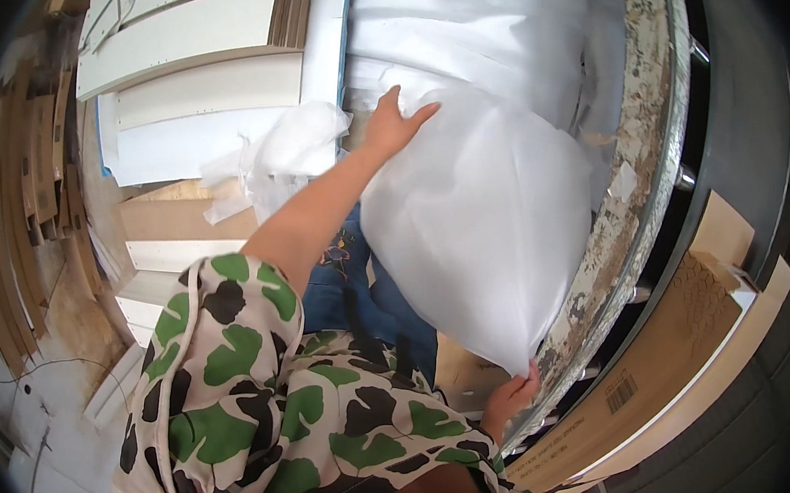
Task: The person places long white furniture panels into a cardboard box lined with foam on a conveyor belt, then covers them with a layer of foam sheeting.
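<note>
A sheet of thin white packing foam [482, 217] bulges up in front of me, its near corner drawn to a point. My right hand [511, 402] pinches that corner low on the right, close to the worn edge of the bench. Farther off, my left hand [398, 127] is at the sheet's left side, thumb and fingers spread apart, the thumb lying against the foam. More white foam [470, 28] lies in layers beyond it. What is under the raised sheet is hidden.
White boards [197, 41] lie stacked at the left, with crumpled clear wrap [295, 149] beside them. A metal-edged rail with peeling paint [632, 173] runs along the right, before dark rollers. Beyond it stands an open cardboard box [645, 390]. Flat cardboard [41, 159] leans at far left.
</note>
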Motion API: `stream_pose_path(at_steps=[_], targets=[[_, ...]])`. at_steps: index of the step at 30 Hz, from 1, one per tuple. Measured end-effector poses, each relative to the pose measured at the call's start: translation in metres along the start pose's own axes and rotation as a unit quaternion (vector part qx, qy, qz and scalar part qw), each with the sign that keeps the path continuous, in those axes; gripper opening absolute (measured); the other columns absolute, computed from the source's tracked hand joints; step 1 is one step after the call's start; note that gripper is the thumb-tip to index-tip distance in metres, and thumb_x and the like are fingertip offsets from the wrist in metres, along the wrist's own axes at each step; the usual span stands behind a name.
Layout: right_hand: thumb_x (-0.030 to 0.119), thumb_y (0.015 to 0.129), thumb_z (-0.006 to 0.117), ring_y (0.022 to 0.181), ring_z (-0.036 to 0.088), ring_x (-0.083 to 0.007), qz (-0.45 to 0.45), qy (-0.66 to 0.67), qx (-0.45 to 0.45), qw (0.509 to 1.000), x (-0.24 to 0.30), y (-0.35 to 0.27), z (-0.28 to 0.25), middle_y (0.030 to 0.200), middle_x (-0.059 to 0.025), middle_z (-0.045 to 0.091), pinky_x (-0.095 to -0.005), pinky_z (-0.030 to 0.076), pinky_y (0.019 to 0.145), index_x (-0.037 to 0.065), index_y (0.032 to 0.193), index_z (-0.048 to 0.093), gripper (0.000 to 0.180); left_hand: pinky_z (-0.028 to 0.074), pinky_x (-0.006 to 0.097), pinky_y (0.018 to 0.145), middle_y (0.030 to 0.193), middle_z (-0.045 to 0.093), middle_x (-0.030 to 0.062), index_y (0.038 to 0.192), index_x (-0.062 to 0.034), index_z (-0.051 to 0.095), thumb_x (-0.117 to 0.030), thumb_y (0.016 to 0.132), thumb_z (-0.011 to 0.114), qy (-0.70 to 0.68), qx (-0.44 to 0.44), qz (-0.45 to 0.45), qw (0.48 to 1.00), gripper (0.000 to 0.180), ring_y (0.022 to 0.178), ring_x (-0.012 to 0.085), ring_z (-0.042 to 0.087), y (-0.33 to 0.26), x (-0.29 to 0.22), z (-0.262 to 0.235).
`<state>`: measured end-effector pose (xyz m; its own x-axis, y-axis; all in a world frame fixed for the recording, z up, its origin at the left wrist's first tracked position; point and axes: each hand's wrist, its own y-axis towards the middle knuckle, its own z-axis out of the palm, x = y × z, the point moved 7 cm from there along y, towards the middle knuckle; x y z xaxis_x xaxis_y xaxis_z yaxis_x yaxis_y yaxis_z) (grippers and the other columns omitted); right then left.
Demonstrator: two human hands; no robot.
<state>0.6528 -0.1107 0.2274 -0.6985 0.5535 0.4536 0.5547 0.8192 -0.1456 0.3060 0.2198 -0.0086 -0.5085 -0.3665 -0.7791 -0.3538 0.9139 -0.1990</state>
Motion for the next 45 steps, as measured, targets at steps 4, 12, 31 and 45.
stream_pose_path(at_steps=[4, 12, 31, 45], targets=[[0.014, 0.088, 0.04, 0.107, 0.045, -0.0353, 0.073, 0.031, 0.043, 0.996, -0.042, -0.021, 0.006, 0.115, -0.0216, 0.049, -0.039, 0.034, 0.092, -0.006, 0.11, 0.048, 0.03, 0.048, 0.037, 0.07, 0.076, 0.064, 0.0146, 0.073, -0.002, 0.064, -0.032, 0.064, 0.073, 0.147, 0.37, -0.065, 0.915, 0.032, 0.077, 0.0275, 0.062, -0.018, -0.02, 0.047], [0.014, 0.082, 0.052, 0.109, 0.044, -0.0377, 0.01, 0.103, 0.125, 0.987, -0.025, 0.008, 0.048, 0.121, -0.0206, 0.045, -0.0412, 0.034, 0.093, -0.003, 0.119, 0.042, 0.042, 0.046, 0.036, 0.073, 0.097, 0.06, 0.0121, 0.066, -0.0098, 0.061, -0.013, 0.066, 0.069, -0.123, 0.514, 0.26, 0.808, 0.009, 0.103, 0.0258, 0.051, -0.223, -0.15, 0.033], [0.024, 0.091, 0.04, 0.088, 0.055, -0.0175, 0.202, 0.757, 0.128, 0.608, 0.05, 0.052, -0.035, 0.099, -0.0055, 0.057, -0.029, 0.047, 0.073, 0.004, 0.112, 0.049, 0.031, 0.048, 0.026, 0.041, 0.064, 0.059, 0.01, 0.114, 0.0031, 0.048, -0.046, 0.073, 0.064, 0.194, 0.463, 0.045, 0.864, 0.066, 0.041, 0.0155, 0.053, -0.179, -0.17, -0.007], [0.036, 0.09, 0.038, 0.108, 0.048, -0.0258, 0.412, 0.716, -0.198, 0.528, -0.028, -0.129, -0.026, 0.117, -0.0094, 0.051, -0.0421, 0.04, 0.092, 0.008, 0.121, 0.044, 0.043, 0.053, 0.036, 0.051, 0.098, 0.053, 0.019, 0.108, -0.0022, 0.049, -0.017, 0.084, 0.044, -0.136, 0.457, -0.088, 0.874, 0.029, 0.067, 0.0328, 0.063, -0.013, -0.252, 0.082]])
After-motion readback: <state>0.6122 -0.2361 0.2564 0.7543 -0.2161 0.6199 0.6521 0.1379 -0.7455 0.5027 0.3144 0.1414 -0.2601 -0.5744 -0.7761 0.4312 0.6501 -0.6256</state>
